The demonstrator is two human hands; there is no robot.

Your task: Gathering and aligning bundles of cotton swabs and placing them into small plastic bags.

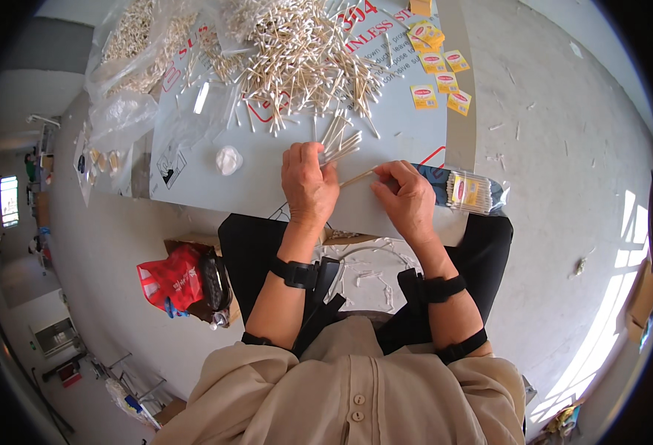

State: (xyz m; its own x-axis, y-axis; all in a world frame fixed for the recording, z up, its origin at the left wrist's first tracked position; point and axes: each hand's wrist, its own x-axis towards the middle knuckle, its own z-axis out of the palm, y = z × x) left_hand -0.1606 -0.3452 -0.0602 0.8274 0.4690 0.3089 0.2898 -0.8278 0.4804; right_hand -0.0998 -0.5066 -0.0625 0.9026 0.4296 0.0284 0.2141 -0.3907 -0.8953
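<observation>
My left hand (309, 179) pinches a swab bundle (340, 141) at its one o'clock, and my right hand (407, 194) pinches a single swab (357, 179) pointing toward eight o'clock, so I should grip lightly, keeping tips level.

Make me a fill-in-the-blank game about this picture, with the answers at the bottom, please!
1. The bunch of cotton swabs is in the person's ____ hand.
2. A clear pack of swabs lies to the ____ of the right hand.
3. The small cards in the upper right are mostly ____.
4. Down the front of the beige shirt you can see two round ____.

Missing words: left; right; yellow; buttons.
</observation>
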